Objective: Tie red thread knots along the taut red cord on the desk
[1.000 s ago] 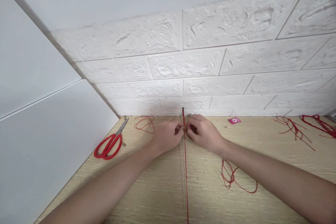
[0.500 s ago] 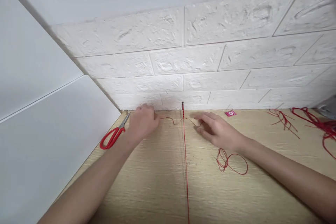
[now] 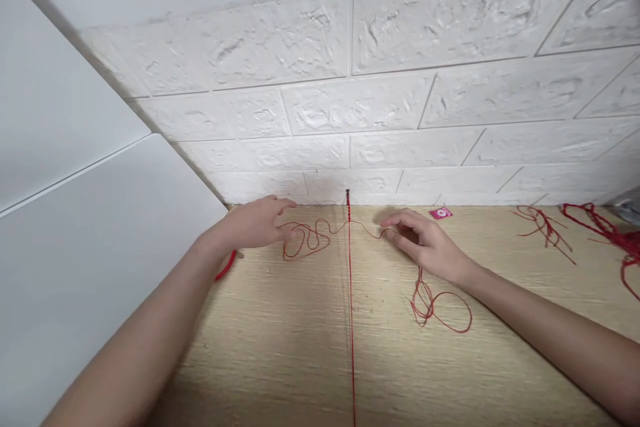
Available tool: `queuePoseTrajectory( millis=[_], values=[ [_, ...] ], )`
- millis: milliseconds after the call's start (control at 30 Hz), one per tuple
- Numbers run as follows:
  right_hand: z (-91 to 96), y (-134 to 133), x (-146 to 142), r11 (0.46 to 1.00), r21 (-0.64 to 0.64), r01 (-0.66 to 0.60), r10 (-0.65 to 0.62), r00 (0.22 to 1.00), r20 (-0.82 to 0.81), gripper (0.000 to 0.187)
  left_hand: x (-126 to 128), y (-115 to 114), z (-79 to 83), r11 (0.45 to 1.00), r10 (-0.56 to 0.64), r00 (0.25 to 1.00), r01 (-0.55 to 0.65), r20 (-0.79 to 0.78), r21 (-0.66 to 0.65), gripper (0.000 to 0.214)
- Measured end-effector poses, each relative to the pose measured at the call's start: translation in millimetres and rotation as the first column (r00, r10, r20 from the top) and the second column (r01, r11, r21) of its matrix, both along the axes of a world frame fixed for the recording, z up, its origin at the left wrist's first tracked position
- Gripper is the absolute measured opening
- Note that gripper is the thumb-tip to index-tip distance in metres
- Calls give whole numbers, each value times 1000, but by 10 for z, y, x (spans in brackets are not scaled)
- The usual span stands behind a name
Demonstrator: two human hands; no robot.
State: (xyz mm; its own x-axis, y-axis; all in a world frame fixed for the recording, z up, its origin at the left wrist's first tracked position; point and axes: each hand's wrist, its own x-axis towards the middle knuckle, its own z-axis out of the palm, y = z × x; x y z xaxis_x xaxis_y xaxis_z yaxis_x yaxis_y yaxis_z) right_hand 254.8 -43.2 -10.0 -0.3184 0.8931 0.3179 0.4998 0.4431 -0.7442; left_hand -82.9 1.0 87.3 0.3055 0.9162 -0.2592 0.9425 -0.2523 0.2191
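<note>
A thin red thread (image 3: 306,240) lies in loose loops at the far side of the pale wooden worktop (image 3: 280,347), crossing a taut red cord (image 3: 351,307). The left hand (image 3: 255,223) pinches its left end. The right hand (image 3: 427,247) curls loosely over its right stretch, but I cannot tell whether it grips. By the left wrist, red-handled scissors (image 3: 226,265) partly show.

A taut red cord (image 3: 351,320) runs down the middle of the pale wood-grain counter (image 3: 280,360) from the wall edge. A loose red thread (image 3: 306,240) curls just left of it, and a red loop (image 3: 424,303) lies on its right. A small pink packet (image 3: 441,213) lies by the wall, red thread tangles (image 3: 545,230) far right, a red scissors handle (image 3: 226,265) far left.
</note>
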Motion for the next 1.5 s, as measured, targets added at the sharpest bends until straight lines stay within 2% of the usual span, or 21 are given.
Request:
queuePoseTrajectory(
  millis=[133,233,367,467,533,667,700,767,833,900,967,1033,1100,1167,1300,1367,1433,1500],
  values=[
    [-4,0,4,1000,-19,25,-25,1000,9,15,2,20,-111,995,-22,1000,22,-1,-100,95],
    [10,-3,-1,999,-30,23,-23,1000,19,16,97,-17,-215,993,-26,1000,27,5,-116,96],
    [17,5,0,998,-57,12,-13,1000,-14,15,199,-29,-288,992,-45,998,49,35,-117,74],
    [-2,20,5,997,-71,-3,0,999,-43,13,251,-29,-284,971,-65,995,81,80,-225,41],
    [-21,23,8,996,-94,-3,-3,998,-63,13,286,-48,-270,960,-97,990,121,106,-252,23],
    [-27,-3,32,991,-132,-7,-11,991,-136,11,332,-111,-247,948,-173,981,189,85,-255,13],
    [-10,-11,47,988,-150,-44,21,988,-150,10,333,-121,-243,947,-180,981,194,77,-257,13],
    [54,-14,93,955,-211,-207,179,974,-141,7,324,-123,-238,944,-192,979,204,72,-259,13],
    [153,5,153,865,-272,-421,414,906,-86,7,304,-106,-238,940,-198,977,212,79,-267,14],
    [265,36,216,772,-277,-572,592,806,-14,13,286,-80,-242,933,-199,975,219,97,-286,16],
    [359,57,267,721,-268,-639,674,736,58,26,279,-62,-247,931,-198,974,223,113,-289,17],
    [417,55,297,708,-276,-651,699,701,140,39,285,-60,-253,935,-204,973,227,111,-273,17],
    [431,36,304,721,-286,-631,691,690,216,47,297,-70,-256,936,-203,974,224,101,-271,17],
    [407,18,289,739,-280,-612,672,699,245,46,306,-80,-253,934,-201,974,223,106,-280,16],
    [253,32,211,764,-280,-581,623,778,85,15,291,-77,-199,922,-169,971,216,169,-321,17],
    [139,55,162,830,-255,-496,503,863,-40,18,292,-88,-136,894,-130,958,224,255,-387,17],
    [33,75,127,916,-225,-332,313,942,-118,22,331,-140,-52,842,-67,925,253,374,-476,18],
    [-39,86,115,958,-229,-173,147,981,-129,26,422,-253,45,782,4,873,301,487,-546,20]
  ],
)
